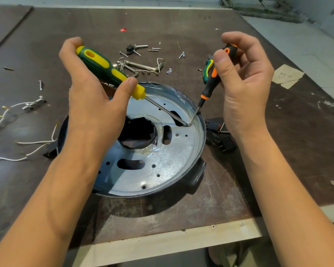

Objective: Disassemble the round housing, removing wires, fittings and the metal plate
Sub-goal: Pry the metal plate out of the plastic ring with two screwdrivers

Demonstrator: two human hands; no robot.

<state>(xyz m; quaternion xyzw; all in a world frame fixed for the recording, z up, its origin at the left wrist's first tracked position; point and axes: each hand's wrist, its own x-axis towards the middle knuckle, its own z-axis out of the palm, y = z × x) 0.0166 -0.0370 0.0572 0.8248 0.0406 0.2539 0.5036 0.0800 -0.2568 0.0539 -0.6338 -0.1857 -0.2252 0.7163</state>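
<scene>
The round black housing (198, 175) lies on the table with a silver metal plate (174, 157) seated inside it; clear tape rings the plate's central hole. My left hand (93, 93) grips a green-and-yellow screwdriver (104, 69). My right hand (245, 78) holds a black-and-orange screwdriver (212, 81). Both tips meet at one spot near the plate's right rim. White wires (37, 142) trail off to the left of the housing.
Loose screws, hex keys (143, 66) and small fittings lie scattered behind the housing. Another green-handled tool (207, 69) lies at the back right. Black connector parts (222, 139) sit right of the housing. A metal fitting (34, 104) with wire lies left.
</scene>
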